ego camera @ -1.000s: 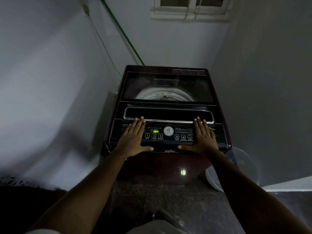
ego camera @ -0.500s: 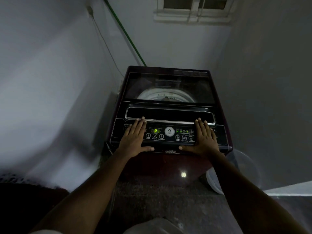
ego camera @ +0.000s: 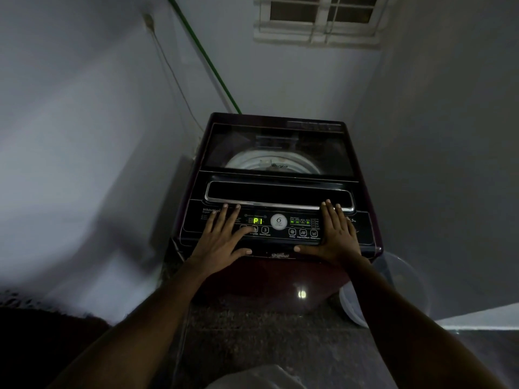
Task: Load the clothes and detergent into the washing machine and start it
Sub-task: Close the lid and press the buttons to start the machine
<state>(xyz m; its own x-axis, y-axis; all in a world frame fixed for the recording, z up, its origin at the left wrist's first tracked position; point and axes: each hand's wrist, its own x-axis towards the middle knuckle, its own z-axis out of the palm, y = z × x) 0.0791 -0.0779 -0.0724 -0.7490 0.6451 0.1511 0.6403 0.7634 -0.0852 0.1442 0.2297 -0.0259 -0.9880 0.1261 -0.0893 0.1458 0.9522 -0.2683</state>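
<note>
A dark maroon top-loading washing machine stands in the corner with its glass lid closed; the pale drum rim shows through it. Its control panel is lit, and the green display reads P1. My left hand lies flat on the left of the panel, its index fingertip on the second numbered button. My right hand lies flat on the panel's right side, fingers straight, thumb along the front edge. Clothes and detergent are not visible.
Walls close in on the left, back and right of the machine. A translucent plastic tub sits on the floor to the machine's right. A green hose and a thin cord run down the back wall. A window is above.
The display switched from "On" to "P1". My left index finger has spread right onto the second button. The right hand has stayed in place.
</note>
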